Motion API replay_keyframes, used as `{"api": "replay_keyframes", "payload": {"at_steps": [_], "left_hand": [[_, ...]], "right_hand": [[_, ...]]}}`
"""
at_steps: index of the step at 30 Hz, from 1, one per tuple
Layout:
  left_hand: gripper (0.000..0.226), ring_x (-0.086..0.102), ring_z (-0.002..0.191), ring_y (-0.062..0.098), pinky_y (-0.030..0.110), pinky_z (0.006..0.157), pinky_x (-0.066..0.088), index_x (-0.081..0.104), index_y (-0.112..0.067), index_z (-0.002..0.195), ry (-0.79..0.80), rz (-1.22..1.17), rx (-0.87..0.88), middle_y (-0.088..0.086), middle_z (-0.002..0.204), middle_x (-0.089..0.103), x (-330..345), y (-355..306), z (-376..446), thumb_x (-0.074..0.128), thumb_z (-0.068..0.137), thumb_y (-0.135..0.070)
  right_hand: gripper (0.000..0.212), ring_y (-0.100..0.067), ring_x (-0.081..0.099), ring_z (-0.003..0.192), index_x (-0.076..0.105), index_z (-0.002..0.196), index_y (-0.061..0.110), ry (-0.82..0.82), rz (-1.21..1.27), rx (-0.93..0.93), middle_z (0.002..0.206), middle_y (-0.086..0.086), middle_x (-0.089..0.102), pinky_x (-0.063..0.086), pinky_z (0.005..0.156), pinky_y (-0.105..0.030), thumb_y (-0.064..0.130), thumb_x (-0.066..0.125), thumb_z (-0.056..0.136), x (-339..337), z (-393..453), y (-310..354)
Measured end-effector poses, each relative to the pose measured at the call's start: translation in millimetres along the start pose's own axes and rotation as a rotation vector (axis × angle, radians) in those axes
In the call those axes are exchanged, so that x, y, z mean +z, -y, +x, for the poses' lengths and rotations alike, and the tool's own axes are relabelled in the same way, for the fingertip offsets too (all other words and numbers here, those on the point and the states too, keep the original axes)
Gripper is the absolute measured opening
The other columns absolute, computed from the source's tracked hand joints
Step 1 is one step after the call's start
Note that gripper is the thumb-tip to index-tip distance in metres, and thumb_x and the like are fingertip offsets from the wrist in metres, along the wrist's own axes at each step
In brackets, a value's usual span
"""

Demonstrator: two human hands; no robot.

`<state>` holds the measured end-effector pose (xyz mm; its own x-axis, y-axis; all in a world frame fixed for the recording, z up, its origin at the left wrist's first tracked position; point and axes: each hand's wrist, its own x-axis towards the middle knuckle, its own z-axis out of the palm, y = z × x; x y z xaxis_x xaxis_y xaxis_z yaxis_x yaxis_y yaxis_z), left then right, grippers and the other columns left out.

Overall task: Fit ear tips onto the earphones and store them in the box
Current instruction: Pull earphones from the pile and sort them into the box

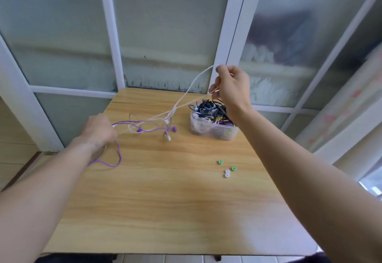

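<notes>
Over the far half of the wooden table we have two sets of earphones tangled together, a white cable and a purple cable. Our right hand is raised above the box, its fingers curled and pinching the white cable where it loops over the fingertips. Our left hand is low at the table's left edge, closed around cable strands; it looks blurred, so we cannot tell exactly which strands it has, though both colours run into it. Between the hands the white strands pull taut, and the purple earbuds hang just above the tabletop near the knot.

The clear plastic box sits at the far right, already heaped with dark cables. The ear tips lie loose nearer us on the right: two green ear tips and two white ear tips, close together, none yet fitted as far as we can judge.

The risk from here is pulling too hard: that could tighten the tangle instead of freeing it, or strain the thin wire at the buds. A sweeping cable or forearm could also scatter the small tips off the table, and the raised hand could snag cables in the overfull box
</notes>
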<state>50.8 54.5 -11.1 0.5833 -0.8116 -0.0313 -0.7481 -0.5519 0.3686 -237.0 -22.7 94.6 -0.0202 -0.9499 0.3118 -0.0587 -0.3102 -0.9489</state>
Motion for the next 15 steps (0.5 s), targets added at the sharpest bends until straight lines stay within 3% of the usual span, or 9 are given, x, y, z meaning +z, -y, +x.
{"api": "replay_keyframes", "payload": {"at_steps": [3,6,7,10,12,15], "left_hand": [[0.019,0.051,0.076,0.035,0.034,0.065,0.041,0.051,-0.002,0.061,-0.028,-0.066,-0.032,0.017,0.071,0.053,-3,-3,0,0.055,0.079,0.002],[0.011,0.055,0.084,0.036,0.033,0.068,0.044,0.06,-0.004,0.068,0.029,-0.024,0.015,0.022,0.09,0.065,-9,-17,-6,0.055,0.077,0.0],[0.01,0.056,0.092,0.036,0.031,0.071,0.045,0.064,-0.005,0.077,0.068,0.019,0.032,0.023,0.102,0.065,-10,-22,-9,0.054,0.078,-0.003],[0.036,0.055,0.113,0.033,0.03,0.081,0.045,0.06,-0.005,0.117,0.198,0.123,0.08,0.022,0.136,0.046,-9,-37,-17,0.055,0.082,-0.013],[0.048,0.051,0.12,0.032,0.032,0.092,0.047,0.056,-0.017,0.13,0.238,0.137,0.192,0.012,0.139,0.047,-6,-46,-22,0.059,0.083,-0.019],[0.034,0.038,0.126,0.028,0.036,0.103,0.039,0.062,-0.038,0.117,0.319,0.187,0.426,0.001,0.127,0.055,1,-48,-33,0.062,0.084,-0.032]], "right_hand": [[0.012,-0.017,0.049,0.043,0.054,0.09,0.01,-0.045,0.009,-0.03,0.048,0.004,0.048,0.036,0.045,-0.027,0.018,0.05,0.098,-5,-3,2],[0.015,-0.015,0.044,0.048,0.057,0.087,0.013,0.02,-0.116,-0.066,0.057,0.003,0.048,0.036,0.048,-0.027,0.023,0.054,0.097,-5,-15,-3],[0.016,-0.015,0.043,0.048,0.058,0.086,0.012,0.065,-0.13,-0.042,0.059,0.002,0.048,0.036,0.047,-0.026,0.023,0.055,0.097,-5,-19,-4],[0.015,-0.011,0.044,0.042,0.058,0.083,0.01,0.184,-0.179,0.042,0.056,0.003,0.05,0.036,0.043,-0.023,0.019,0.057,0.096,-6,-25,-10],[0.017,-0.009,0.045,0.042,0.062,0.078,0.011,0.233,-0.305,0.064,0.051,0.006,0.052,0.038,0.047,-0.025,0.019,0.06,0.093,-7,-27,-16],[0.02,-0.015,0.051,0.052,0.069,0.077,0.007,0.336,-0.582,0.066,0.057,0.001,0.06,0.043,0.056,-0.029,0.022,0.063,0.09,-10,-27,-27]]}}
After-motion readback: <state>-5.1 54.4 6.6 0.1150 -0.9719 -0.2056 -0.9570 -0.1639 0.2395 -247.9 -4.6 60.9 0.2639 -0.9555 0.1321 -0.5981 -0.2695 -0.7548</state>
